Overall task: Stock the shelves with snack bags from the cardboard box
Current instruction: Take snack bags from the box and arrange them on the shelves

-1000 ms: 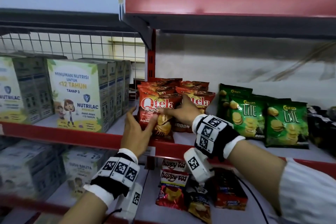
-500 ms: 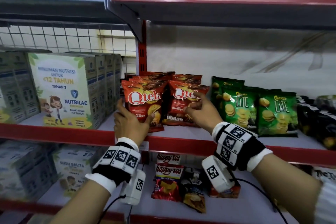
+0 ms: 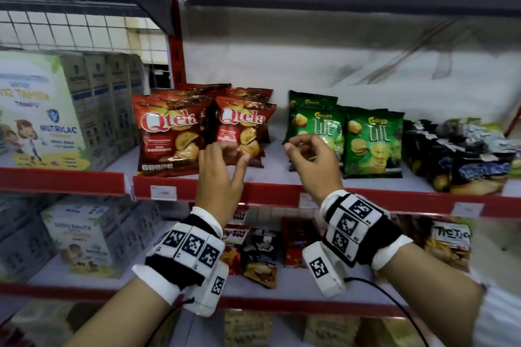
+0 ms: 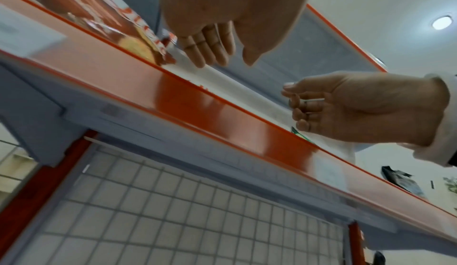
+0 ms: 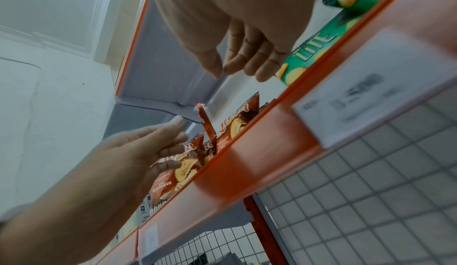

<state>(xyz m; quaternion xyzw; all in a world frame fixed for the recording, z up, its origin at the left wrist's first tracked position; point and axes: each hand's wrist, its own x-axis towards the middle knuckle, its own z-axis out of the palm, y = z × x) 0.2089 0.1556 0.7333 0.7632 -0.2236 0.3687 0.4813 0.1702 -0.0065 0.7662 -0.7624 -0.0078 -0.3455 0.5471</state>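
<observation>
Two rows of red Qtela snack bags stand upright on the middle shelf (image 3: 270, 192), one at the left (image 3: 169, 132) and one at the right (image 3: 242, 128). My left hand (image 3: 229, 153) hovers just in front of the right Qtela bag, fingers straight and spread, holding nothing. In the left wrist view the left hand (image 4: 215, 56) is over the shelf edge beside a Qtela bag (image 4: 138, 40). My right hand (image 3: 299, 146) hangs loosely curled and empty before the green Lite bags (image 3: 372, 141). The right wrist view shows the right hand (image 5: 237, 70) clear of a Lite bag (image 5: 314, 40). The cardboard box is out of view.
Nutrilac milk cartons (image 3: 42, 115) fill the neighbouring shelf at the left. Dark snack bags (image 3: 465, 158) crowd the right end. A red upright post (image 3: 177, 45) divides the shelves. The lower shelf holds more snack bags (image 3: 259, 256) and cartons (image 3: 84, 236). The shelf above hangs low overhead.
Both hands have let go of the Qtela bags and drawn back toward the shelf edge. The right hand has shifted right, in front of the green bags.
</observation>
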